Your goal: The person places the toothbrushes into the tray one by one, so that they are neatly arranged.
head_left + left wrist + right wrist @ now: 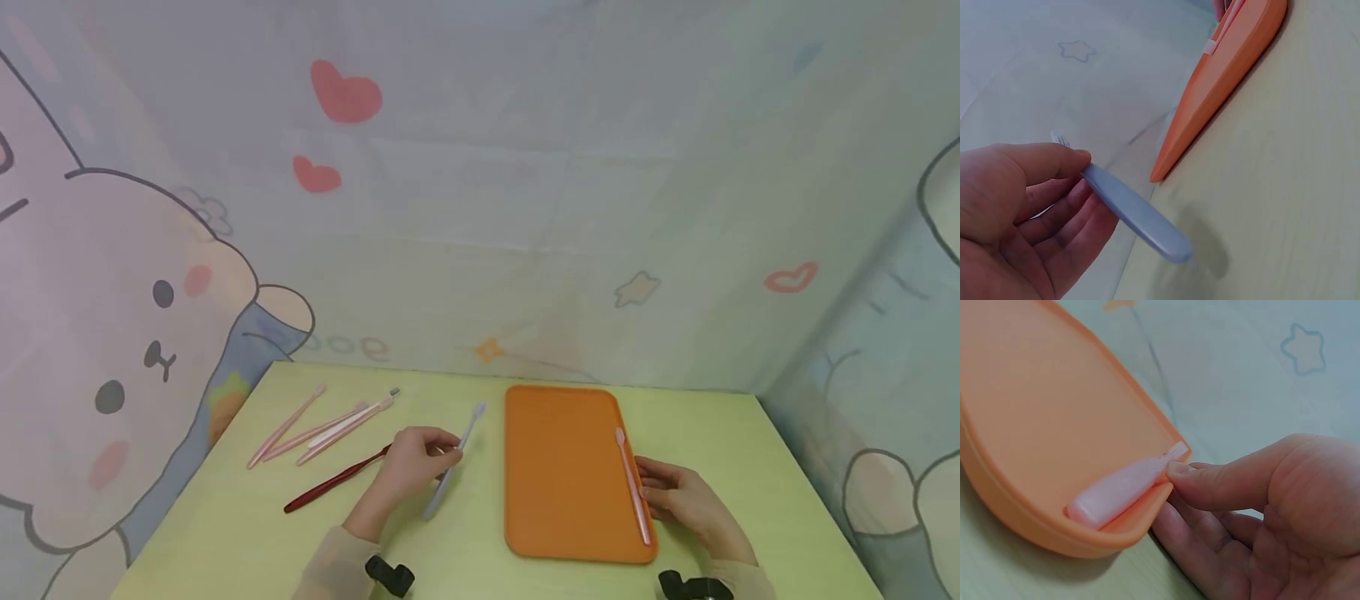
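Note:
My left hand [412, 467] pinches a blue-grey toothbrush [1141, 215] between thumb and fingers. The brush slants over the table left of the orange tray [562, 475], its bristle end pointing away; in the left wrist view its handle end casts a shadow on the tabletop. Along the tray's right side lies a pink toothbrush [632, 487]. My right hand [686, 500] holds the tray's right rim, the thumb [1191, 481] at the edge close to the pink brush and the other fingers outside and below, partly hidden by the tray.
A dark red toothbrush [330, 485] lies just left of my left hand, its far end hidden behind it. Farther left are several pink and white toothbrushes, among them a separate pink toothbrush [285, 427]. A printed cloth [480, 208] rises behind the yellow-green table [457, 558].

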Motion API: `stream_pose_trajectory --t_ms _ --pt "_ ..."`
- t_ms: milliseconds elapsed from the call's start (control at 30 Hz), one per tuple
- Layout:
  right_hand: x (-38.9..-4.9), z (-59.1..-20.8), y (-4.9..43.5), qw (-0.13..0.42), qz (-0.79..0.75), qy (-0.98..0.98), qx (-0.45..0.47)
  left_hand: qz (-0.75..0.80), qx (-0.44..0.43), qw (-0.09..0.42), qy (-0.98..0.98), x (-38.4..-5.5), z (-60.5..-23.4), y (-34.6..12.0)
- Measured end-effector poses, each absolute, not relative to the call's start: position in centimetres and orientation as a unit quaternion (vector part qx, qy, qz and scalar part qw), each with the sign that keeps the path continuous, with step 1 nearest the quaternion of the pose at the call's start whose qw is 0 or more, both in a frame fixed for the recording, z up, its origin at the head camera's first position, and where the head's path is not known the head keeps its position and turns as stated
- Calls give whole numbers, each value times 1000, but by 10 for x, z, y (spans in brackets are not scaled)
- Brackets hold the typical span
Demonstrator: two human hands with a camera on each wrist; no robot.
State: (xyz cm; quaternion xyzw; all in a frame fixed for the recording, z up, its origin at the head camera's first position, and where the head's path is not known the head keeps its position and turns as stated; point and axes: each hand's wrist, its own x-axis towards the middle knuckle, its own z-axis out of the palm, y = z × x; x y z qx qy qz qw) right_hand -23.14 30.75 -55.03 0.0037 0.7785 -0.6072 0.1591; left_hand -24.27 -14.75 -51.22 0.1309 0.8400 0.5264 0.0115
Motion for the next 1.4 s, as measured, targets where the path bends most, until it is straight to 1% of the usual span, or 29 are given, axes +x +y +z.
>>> stream_pose_trajectory --t_ms 267,500,700,967,1100,1267,1400 --pt "-228 -548 305 162 -617 770 6 577 147 50 802 -239 -508 -137" --pt "-233 -546 303 153 -612 776 7 634 147 82 754 -237 -507 -116" --pt "-235 -544 301 135 -608 782 -8 663 142 93 729 -239 -509 -91" --pt "-228 -551 301 140 -599 788 -1 704 100 98 697 -237 -519 -64" --pt "-225 -550 303 138 -598 789 -9 720 97 103 679 -237 -520 -53" --pt "-223 -547 305 136 -601 787 -18 716 94 97 685 -239 -521 -39" --pt "-224 -547 307 140 -605 784 -22 713 85 105 688 -241 -521 -28"
